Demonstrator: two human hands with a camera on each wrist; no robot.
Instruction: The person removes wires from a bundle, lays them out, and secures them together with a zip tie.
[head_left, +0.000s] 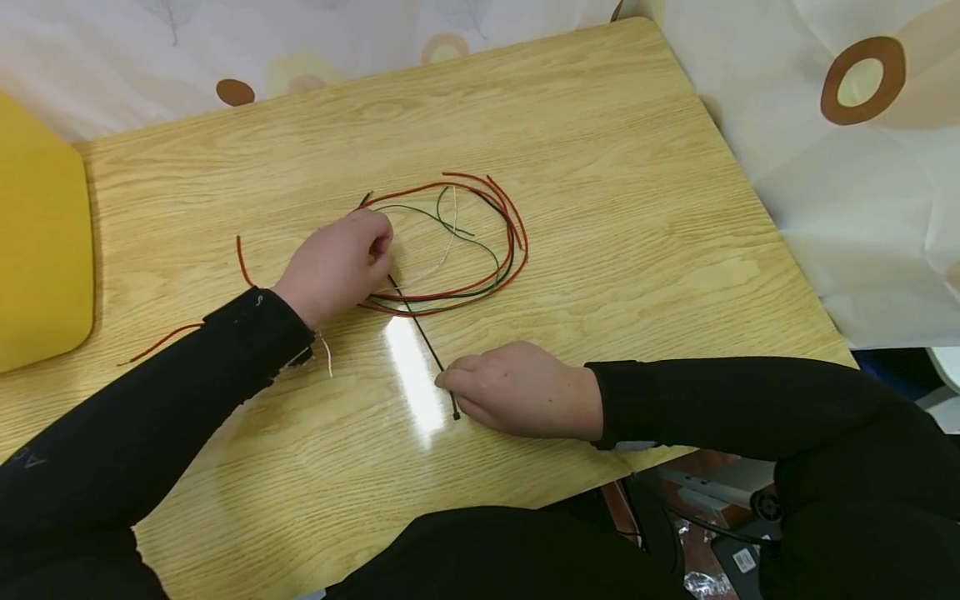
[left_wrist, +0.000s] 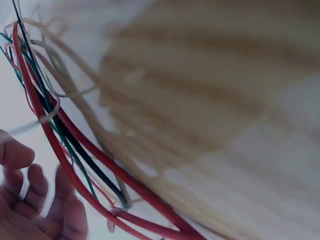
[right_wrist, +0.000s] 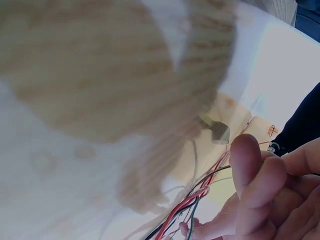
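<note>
Left hand (head_left: 341, 265) is seen curled over the near-left edge of a loose coil of wires (head_left: 480, 242), its fingers closed on the strands where a black cable tie (head_left: 422, 337) crosses them. Right hand (head_left: 517, 387) is pinched on the tie's free end, close to the small head at its tip. The coil is laid on the wooden counter (head_left: 600, 167), spreading toward two o'clock from the left hand; the tie is stretched from that hand toward five o'clock, down to the right hand. The wires are judged light and limp, inclined to spring apart and slide over one another, so they are best gathered where they run together rather than taken by a single strand. The tie is judged thin, smooth and springy, slippery between fingertips, and best gripped near its end. A stray red strand (head_left: 157, 342) is left at eight o'clock of the left hand, apart from the coil
</note>
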